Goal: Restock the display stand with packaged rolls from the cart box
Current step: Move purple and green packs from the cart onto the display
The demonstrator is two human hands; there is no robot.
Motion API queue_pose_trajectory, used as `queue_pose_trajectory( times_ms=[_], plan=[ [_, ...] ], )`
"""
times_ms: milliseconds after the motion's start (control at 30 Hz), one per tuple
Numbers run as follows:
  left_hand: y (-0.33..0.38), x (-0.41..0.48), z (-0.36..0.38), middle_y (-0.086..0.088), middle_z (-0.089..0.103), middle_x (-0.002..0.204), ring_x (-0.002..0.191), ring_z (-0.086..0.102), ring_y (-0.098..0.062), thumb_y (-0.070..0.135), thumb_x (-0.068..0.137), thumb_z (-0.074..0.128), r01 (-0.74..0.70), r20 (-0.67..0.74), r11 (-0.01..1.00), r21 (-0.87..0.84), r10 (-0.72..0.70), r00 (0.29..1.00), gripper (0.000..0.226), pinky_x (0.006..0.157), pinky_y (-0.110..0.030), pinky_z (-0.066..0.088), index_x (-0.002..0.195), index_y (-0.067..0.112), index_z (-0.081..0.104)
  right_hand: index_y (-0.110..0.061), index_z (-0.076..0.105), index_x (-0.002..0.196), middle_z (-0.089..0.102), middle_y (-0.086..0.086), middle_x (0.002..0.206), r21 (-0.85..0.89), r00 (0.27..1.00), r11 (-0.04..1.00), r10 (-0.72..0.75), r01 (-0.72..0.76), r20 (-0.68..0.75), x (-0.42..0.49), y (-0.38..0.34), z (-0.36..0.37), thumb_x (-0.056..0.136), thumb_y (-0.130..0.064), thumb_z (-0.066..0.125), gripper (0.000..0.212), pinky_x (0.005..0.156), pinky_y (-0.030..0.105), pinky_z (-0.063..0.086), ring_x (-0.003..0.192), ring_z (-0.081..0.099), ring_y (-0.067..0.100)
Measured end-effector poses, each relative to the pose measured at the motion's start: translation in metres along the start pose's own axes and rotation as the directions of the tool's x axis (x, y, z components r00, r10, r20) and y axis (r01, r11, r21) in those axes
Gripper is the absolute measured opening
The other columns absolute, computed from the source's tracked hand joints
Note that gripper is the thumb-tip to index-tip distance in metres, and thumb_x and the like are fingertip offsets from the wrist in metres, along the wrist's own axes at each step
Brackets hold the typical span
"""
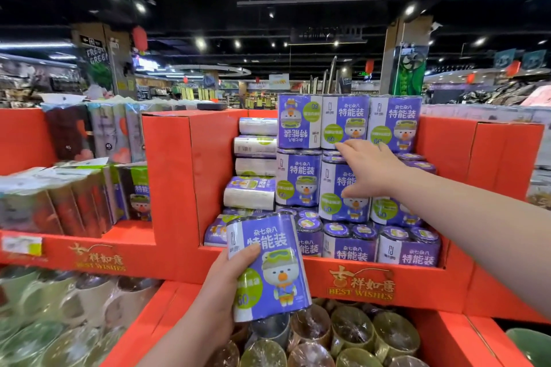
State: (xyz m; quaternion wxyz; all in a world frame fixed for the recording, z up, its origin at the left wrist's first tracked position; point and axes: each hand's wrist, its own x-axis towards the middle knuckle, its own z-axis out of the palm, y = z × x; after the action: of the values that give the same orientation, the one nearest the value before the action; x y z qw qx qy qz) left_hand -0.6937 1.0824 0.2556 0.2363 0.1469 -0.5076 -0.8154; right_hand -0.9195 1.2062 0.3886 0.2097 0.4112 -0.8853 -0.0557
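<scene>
Gripping an upright pack (268, 268) below the display stand's (423, 283) front edge is the left hand (223, 289); the right hand (369, 171), fingers (347, 148) spread, touches the stack (298, 185) above.

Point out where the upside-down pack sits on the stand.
Head view: the upside-down pack stands at the left end of the top row in the red stand, beside two upright packs, up and left of the right hand.

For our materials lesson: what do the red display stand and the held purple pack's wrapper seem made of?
Display stand: likely matte printed cardboard; folded creases and thin edges show. Purple pack in the left hand: probably glossy plastic film; it catches light.
</scene>
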Motion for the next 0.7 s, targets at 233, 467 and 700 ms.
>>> queue_pose_trajectory(
  times_ms=[233,467,700],
  plan=[
    [0.023,0.027,0.023,-0.019,0.071,0.109,0.096,0.068,-0.04,0.023,0.066,0.072,-0.134,0.086,0.985,0.11,0.125,0.988,0.06,0.08,-0.052,0.057,0.123,0.012,0.056,-0.03,0.045,0.137,0.051,-0.007,0.136,0.632,0.935,0.751,-0.335,0.191,0.115,-0.025,-0.058,-0.041,0.087,-0.048,0.06,0.056,0.097,0.021,0.038,0.12,0.051,0.009],
    [0.047,0.065,0.037,0.005,0.059,0.12,0.112,0.059,-0.014,0.057,0.061,0.072,-0.389,0.13,0.803,0.452,0.373,0.919,0.074,0.084,-0.026,0.048,0.125,0.028,0.05,-0.03,0.044,0.138,0.046,-0.005,0.142,0.598,0.974,0.779,-0.225,0.189,-0.014,0.001,-0.037,-0.068,0.084,-0.043,0.067,0.061,0.101,0.022,0.034,0.13,0.043,0.011],
    [0.016,0.11,0.019,0.013,0.054,0.127,0.123,0.049,-0.011,0.06,0.057,0.062,-0.379,0.283,0.249,0.891,0.348,0.894,0.076,0.1,-0.035,0.043,0.125,0.034,0.041,-0.028,0.039,0.138,0.042,-0.003,0.146,0.531,0.981,0.826,-0.176,0.189,-0.077,0.028,-0.042,-0.048,0.086,-0.039,0.067,0.06,0.105,0.034,0.037,0.133,0.041,0.019]
  ],
)
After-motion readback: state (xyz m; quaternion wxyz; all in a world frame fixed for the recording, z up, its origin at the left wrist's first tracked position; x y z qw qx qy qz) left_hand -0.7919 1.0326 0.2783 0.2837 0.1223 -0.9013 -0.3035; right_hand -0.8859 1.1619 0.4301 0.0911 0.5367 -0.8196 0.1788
